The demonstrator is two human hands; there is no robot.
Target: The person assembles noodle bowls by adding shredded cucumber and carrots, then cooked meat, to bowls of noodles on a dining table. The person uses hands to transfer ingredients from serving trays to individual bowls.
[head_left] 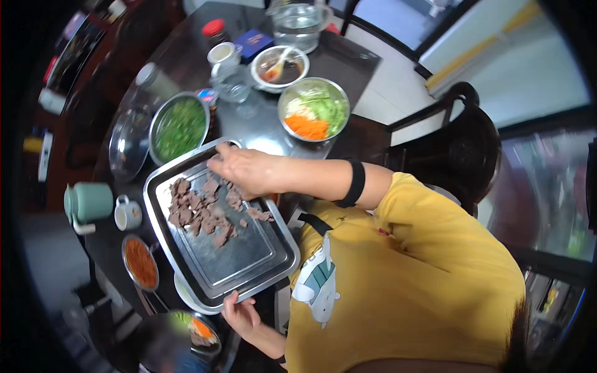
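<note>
A rectangular metal tray (242, 276) lies in front of me, with torn pieces of brown cooked meat (196, 211) spread over its far and right parts. My left hand (244, 316) grips the tray's rim at its left end. Over the tray's right end is my right hand (249, 169), its fingers bent down beside the meat. Its fingertips are partly hidden, so what they hold cannot be made out. Part of a pale plate (185, 291) shows from under the tray's edge.
Around the tray stand a bowl of chopped greens (180, 127), a bowl of shredded carrot and cucumber (316, 110), a sauce bowl (280, 67) with a spoon, a dish of red-orange food (140, 262), a mug (128, 213), a green pitcher (90, 202) and a glass jug (295, 26).
</note>
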